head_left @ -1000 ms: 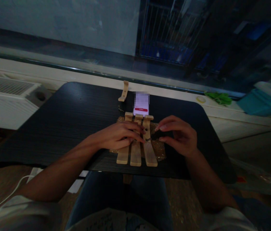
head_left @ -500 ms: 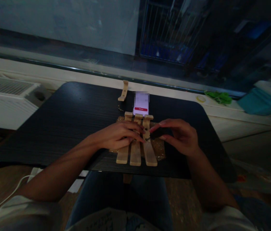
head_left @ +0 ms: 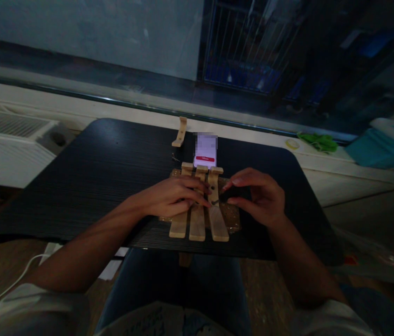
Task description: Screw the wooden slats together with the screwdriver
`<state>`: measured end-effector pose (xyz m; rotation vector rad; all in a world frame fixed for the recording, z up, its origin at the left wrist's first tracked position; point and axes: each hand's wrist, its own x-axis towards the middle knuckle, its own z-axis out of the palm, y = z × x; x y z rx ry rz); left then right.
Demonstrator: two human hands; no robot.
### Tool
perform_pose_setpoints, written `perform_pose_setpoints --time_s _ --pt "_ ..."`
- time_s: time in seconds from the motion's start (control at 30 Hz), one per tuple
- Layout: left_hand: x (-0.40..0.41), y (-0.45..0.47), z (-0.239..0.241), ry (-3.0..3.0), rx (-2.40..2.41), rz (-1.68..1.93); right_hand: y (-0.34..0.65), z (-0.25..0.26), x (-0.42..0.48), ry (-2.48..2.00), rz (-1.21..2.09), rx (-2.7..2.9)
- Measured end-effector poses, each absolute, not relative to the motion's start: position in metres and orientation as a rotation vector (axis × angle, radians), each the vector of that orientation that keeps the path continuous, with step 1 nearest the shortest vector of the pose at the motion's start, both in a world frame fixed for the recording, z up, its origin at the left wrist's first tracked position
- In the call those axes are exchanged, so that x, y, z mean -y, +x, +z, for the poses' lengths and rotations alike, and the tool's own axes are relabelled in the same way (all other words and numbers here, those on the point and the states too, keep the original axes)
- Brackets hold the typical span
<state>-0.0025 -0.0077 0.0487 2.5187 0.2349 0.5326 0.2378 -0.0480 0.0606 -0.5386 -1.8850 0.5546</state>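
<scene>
Three wooden hook-shaped pieces lie side by side: the left one [head_left: 178, 226], the middle one [head_left: 197, 226] and the right one [head_left: 218, 225]. They rest across a brown, shiny plastic-wrapped pad [head_left: 232, 218]. My left hand [head_left: 172, 196] lies over the left and middle pieces, fingers stretched out, fingertips touching the right piece's edge. Beside that piece, my right hand [head_left: 261, 196] is curled, thumb and fingers around a small dark tool. The tool's thin metal end [head_left: 216, 202] reaches the right piece below a dark hole; its exact kind is hard to make out.
A black table [head_left: 113, 163] carries everything. Behind the pieces are a lit phone [head_left: 205, 151], another wooden hook [head_left: 180, 133] and some small screws [head_left: 175, 157]. On the sill sit tape [head_left: 292, 144], a green cloth [head_left: 319, 141] and a teal bin [head_left: 375, 145]. A radiator [head_left: 11, 140] stands left.
My right hand's fingers have shifted slightly right and up, opening a little more gap to the right wooden piece. My left hand and the wooden pieces have stayed in place.
</scene>
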Motion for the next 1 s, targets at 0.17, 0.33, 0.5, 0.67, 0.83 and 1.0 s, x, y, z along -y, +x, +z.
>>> perform_pose_setpoints --time_s 0.17,0.33,0.5,0.67,0.83,1.0 --pt "0.007 -0.003 0.047 2.514 -0.216 0.543 0.236 0.06 0.048 -0.545 0.493 1.887" --pt "0.006 -0.003 0.047 2.505 -0.218 0.538 0.237 0.059 0.047 -0.53 0.473 1.931" --pt "0.006 -0.003 0.047 2.492 -0.213 0.544 0.241 0.063 0.047 -0.504 0.518 1.975" --pt "0.007 -0.003 0.048 2.488 -0.218 0.529 0.246 0.067 0.05 -0.498 0.659 1.994" --pt "0.007 -0.003 0.048 2.497 -0.231 0.541 0.247 0.064 0.051 -0.535 0.71 1.933" --pt "0.006 -0.004 0.046 2.506 -0.23 0.545 0.245 0.061 0.051 -0.555 0.616 1.868"
